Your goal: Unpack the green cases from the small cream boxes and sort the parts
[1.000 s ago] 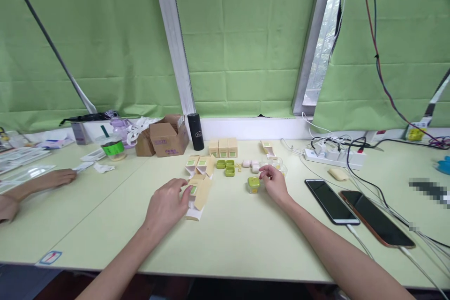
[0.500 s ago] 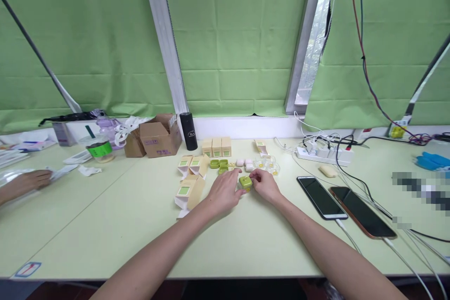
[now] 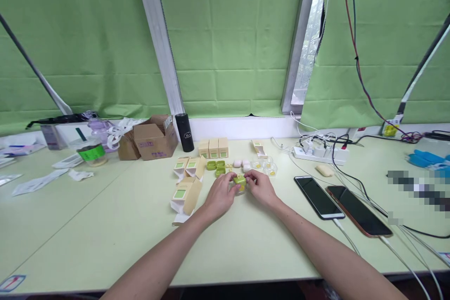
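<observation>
Between my two hands is a small green square case (image 3: 240, 180), its lower part clear with a yellow spot. My left hand (image 3: 221, 193) grips its left side between thumb and fingers. The fingers of my right hand (image 3: 260, 186) pinch the right edge of the green top. Just beyond my hands lie several green square trays (image 3: 220, 164), small yellowish pieces (image 3: 228, 167), pale pink pieces (image 3: 237, 163) and clear round cases with yellow spots (image 3: 270, 168). Opened card boxes with green labels (image 3: 180, 194) lie left of my left hand.
Closed card boxes (image 3: 213, 149) stand behind, beside a black bottle (image 3: 184, 132) and a brown carton (image 3: 154, 138). A lidded cup (image 3: 92, 151) is farther left. Right of my hands lie two phones (image 3: 319, 198), cables and a power strip (image 3: 320, 154).
The other person's hand at the far left has gone out of view. My fingers have closed in around the green case, and its clear lower part now shows. The view has shifted slightly.
</observation>
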Demonstrator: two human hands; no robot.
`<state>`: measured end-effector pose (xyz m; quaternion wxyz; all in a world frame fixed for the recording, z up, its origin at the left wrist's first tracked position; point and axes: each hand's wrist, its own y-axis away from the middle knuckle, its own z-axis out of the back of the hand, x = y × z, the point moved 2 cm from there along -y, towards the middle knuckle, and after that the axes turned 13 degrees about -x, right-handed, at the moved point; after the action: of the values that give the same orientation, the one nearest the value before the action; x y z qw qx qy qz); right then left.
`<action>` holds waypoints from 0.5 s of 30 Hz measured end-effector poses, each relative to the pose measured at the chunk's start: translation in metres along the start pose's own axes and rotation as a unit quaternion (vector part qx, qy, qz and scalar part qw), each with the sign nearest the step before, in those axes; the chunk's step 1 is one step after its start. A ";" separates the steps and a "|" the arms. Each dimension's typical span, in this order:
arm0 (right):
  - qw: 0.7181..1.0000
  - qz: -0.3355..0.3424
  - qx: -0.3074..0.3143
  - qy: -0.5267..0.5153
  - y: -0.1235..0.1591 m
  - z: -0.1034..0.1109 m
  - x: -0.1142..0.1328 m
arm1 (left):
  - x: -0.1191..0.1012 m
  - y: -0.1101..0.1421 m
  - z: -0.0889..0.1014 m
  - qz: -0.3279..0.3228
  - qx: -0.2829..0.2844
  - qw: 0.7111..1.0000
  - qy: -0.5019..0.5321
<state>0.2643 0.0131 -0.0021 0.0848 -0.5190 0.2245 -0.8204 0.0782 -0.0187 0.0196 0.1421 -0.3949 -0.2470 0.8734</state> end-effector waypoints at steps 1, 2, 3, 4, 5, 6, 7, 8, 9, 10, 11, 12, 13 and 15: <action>0.999 0.004 -0.004 -0.033 0.000 0.000 0.002 | 0.002 -0.001 0.000 0.013 -0.021 0.999 0.023; 0.997 0.005 -0.005 -0.071 0.000 -0.001 0.004 | 0.004 -0.003 0.000 0.028 -0.042 0.998 0.047; 0.994 -0.001 -0.002 -0.113 0.000 -0.002 0.005 | 0.006 -0.004 0.000 0.042 -0.062 0.995 0.071; 0.988 -0.013 0.004 -0.155 0.001 -0.003 0.007 | 0.007 -0.006 0.001 0.057 -0.080 0.991 0.095; 0.980 -0.030 0.012 -0.197 0.001 -0.005 0.008 | 0.007 -0.007 0.001 0.071 -0.094 0.986 0.117; 0.970 -0.050 0.024 -0.237 0.003 -0.007 0.009 | 0.007 -0.008 0.001 0.084 -0.106 0.981 0.136; 0.959 -0.071 0.038 -0.273 0.004 -0.009 0.009 | 0.006 -0.009 0.001 0.096 -0.116 0.977 0.152; 0.946 -0.092 0.054 -0.305 0.005 -0.012 0.010 | 0.006 -0.009 0.002 0.105 -0.123 0.973 0.163; 0.934 -0.112 0.067 -0.333 0.007 -0.014 0.010 | 0.005 -0.009 0.002 0.110 -0.128 0.971 0.171; 0.922 -0.130 0.077 -0.358 0.008 -0.015 0.010 | 0.005 -0.009 0.002 0.113 -0.132 0.969 0.176; 0.910 -0.146 0.083 -0.380 0.009 -0.016 0.010 | 0.005 -0.009 0.002 0.113 -0.134 0.968 0.182; 0.898 -0.162 0.087 -0.400 0.009 -0.017 0.010 | 0.005 -0.008 0.002 0.112 -0.134 0.966 0.190; 0.886 -0.176 0.090 -0.419 0.009 -0.017 0.010 | 0.006 -0.008 0.002 0.109 -0.134 0.964 0.202; 0.861 -0.204 0.102 -0.454 0.009 -0.015 0.010 | 0.008 -0.006 0.002 0.106 -0.130 0.957 0.237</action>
<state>0.2458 0.0056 -0.0032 0.0603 -0.8567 -0.0351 -0.5110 0.0718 -0.0103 0.0191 0.0504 -0.6293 -0.2740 0.7255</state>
